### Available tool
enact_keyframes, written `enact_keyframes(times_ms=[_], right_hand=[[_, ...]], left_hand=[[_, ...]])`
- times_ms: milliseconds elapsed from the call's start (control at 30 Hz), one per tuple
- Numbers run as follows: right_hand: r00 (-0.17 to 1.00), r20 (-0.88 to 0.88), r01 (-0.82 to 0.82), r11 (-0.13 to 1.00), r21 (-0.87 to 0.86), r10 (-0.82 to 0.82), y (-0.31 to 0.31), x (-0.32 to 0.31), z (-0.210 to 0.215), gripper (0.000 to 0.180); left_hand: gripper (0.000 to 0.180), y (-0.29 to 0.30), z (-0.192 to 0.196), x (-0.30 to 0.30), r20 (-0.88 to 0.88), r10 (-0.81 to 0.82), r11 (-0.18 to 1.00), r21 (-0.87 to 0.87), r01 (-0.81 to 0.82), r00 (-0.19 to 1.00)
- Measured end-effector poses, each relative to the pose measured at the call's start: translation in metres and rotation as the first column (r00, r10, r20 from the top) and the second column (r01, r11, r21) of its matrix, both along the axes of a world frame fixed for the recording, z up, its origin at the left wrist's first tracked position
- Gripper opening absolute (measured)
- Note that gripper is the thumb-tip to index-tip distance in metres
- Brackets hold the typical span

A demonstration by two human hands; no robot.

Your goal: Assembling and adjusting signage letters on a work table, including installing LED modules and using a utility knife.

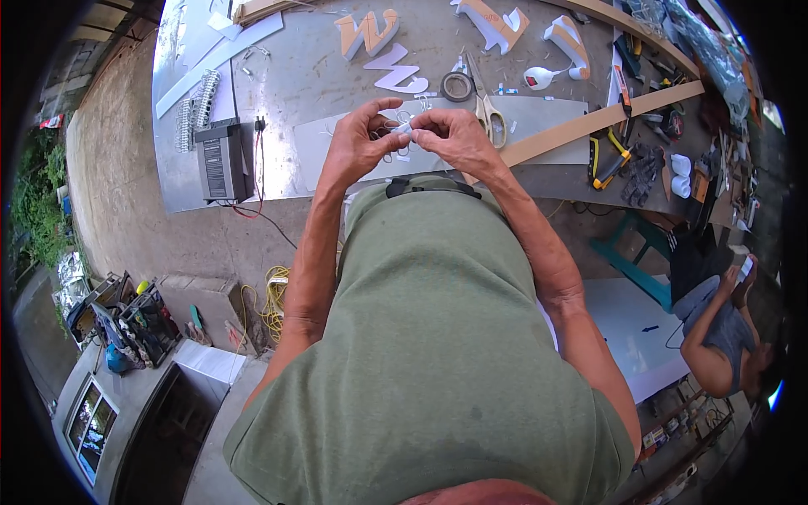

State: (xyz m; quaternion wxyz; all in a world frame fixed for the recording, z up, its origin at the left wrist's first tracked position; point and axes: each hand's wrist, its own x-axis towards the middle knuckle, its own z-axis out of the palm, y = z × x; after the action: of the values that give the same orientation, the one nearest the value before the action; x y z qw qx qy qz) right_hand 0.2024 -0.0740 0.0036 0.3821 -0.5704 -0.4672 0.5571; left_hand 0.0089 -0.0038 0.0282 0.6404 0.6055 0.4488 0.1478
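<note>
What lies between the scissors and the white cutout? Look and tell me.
The head view shows a tape roll lying between the scissors and the white cutout.

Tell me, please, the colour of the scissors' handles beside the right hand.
The scissors' handles are beige; they show best in the head view.

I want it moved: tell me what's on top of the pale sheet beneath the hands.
Part of a tan strip and scissors handles lie on the pale sheet. The left hand and right hand hold a small pale piece above it; what they cover cannot be seen.
</note>
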Motion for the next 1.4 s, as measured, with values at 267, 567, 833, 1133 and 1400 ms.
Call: enact_keyframes(times_ms=[267,567,833,1133,1400], right_hand=[[0.999,0.022,0.037,0.999,0.039,-0.038,0.001,-0.003,0.009,0.022],[0.984,0.179,-0.021,0.996,0.088,0.005,0.0,-0.007,0.018,0.016],[0.972,-0.234,-0.013,0.987,-0.16,-0.024,0.0,0.001,0.006,0.017],[0.985,-0.157,0.041,0.987,-0.154,-0.065,0.002,0.003,0.0,0.019],[0.959,0.282,-0.026,0.979,0.204,-0.033,0.002,-0.005,0.007,0.019]], left_hand=[[0.063,-0.001,0.012,0.005,-0.105,-0.019,0.981,0.191,0.039,0.994],[0.059,-0.008,0.016,0.016,-0.117,0.015,0.975,0.221,0.011,0.993],[0.063,-0.004,0.006,0.003,0.039,-0.058,0.995,0.086,0.055,0.998],[0.061,0.001,-0.003,-0.015,0.258,0.052,0.98,-0.197,0.0,0.965],[0.071,-0.001,-0.012,-0.015,0.171,0.065,0.991,-0.129,-0.043,0.983]])
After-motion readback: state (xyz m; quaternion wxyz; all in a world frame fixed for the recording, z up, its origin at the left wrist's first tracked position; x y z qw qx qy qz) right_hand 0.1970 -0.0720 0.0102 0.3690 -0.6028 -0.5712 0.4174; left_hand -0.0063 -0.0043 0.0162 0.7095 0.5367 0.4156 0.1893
